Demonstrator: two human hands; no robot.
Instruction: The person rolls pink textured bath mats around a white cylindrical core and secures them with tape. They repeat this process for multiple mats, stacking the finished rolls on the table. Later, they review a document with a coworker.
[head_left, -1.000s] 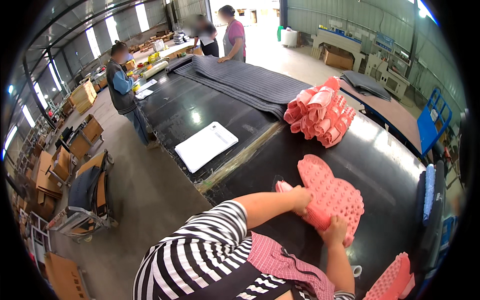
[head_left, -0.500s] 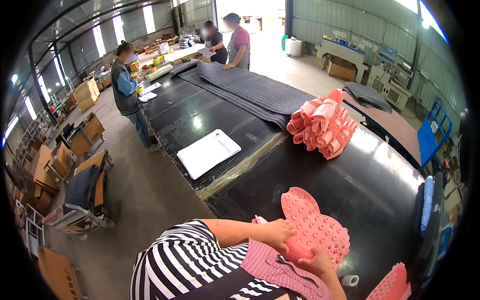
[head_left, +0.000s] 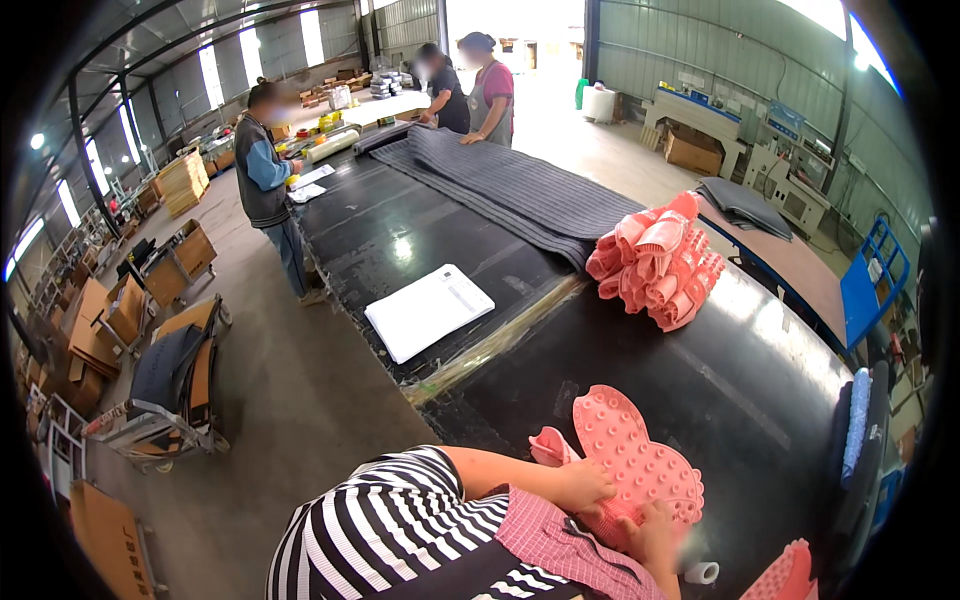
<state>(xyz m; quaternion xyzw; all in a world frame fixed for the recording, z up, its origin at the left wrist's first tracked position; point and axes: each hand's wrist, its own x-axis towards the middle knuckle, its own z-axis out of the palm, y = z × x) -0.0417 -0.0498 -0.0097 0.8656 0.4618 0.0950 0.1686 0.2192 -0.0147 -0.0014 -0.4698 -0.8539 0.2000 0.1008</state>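
Note:
A pink rubber mat (head_left: 637, 458) with rows of round suction cups lies at the table's near edge. Its near side is curled over into a partial roll, and a folded end sticks up left of my left wrist. My left hand (head_left: 585, 487) has its fingers bent around the curled part. Beside it, my right hand (head_left: 652, 535) grips the same curl from the right, thumb toward the suction cups. The underside of the roll is hidden by my hands and the pink checked cloth of my clothing.
A pile of rolled pink mats (head_left: 657, 265) sits farther up the black table (head_left: 720, 420). White paper sheets (head_left: 430, 312) lie at left, grey ribbed matting (head_left: 510, 185) beyond. By my right arm are a small white roll (head_left: 702, 573) and another pink mat (head_left: 785, 577). Three people stand around the far end.
The folded end of the mat by my left wrist now stands out more. Both hands remain on the curl with slightly shifted fingers. The whole view has shifted a little.

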